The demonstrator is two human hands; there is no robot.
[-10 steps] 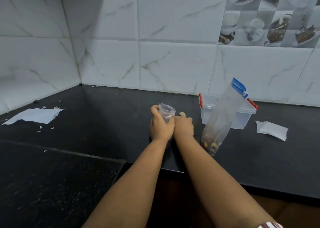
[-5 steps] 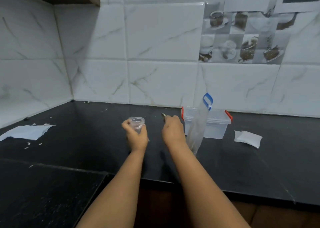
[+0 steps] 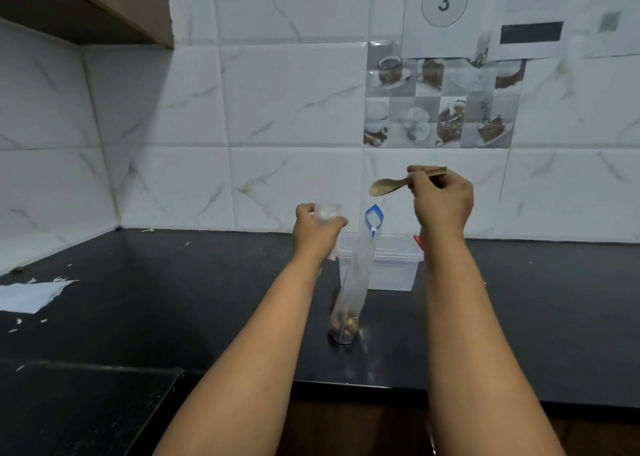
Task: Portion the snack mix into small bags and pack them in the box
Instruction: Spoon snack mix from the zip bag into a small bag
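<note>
Left hand [image 3: 317,228] raised, fingers curled round a small clear bag [image 3: 327,210], mouth upward. Whether it holds anything yet: cannot tell, the plastic is blurred.

Right hand [image 3: 441,201] raised higher, thumb and fingers pinching the handle of a small wooden spoon [image 3: 391,185]. Bowl points left, above the tall zip bag of snack mix [image 3: 353,282]. Spoon bowl looks empty from this side.

Tall bag stands upright on the black desk [image 3: 207,299], blue slider top open, a little mix left at the very bottom. Clear plastic box [image 3: 391,265] with red clips sits just behind it, touching or nearly so.

Risks, as judged:
- The tall bag is narrow, mostly empty and free-standing. With both hands occupied nothing steadies it; a spoon pushed down inside could tip it and spill mix on the desk.
- The mix lies deep and the spoon is short; the hand may have to crowd the bag mouth and crumple it.
- The small bag's mouth is narrow and soft. If the left hand's grip squeezes it closed, pieces could drop off the spoon past it.
- Torn paper [image 3: 31,296] and scraps lie at far left, well apart; no concern.
</note>
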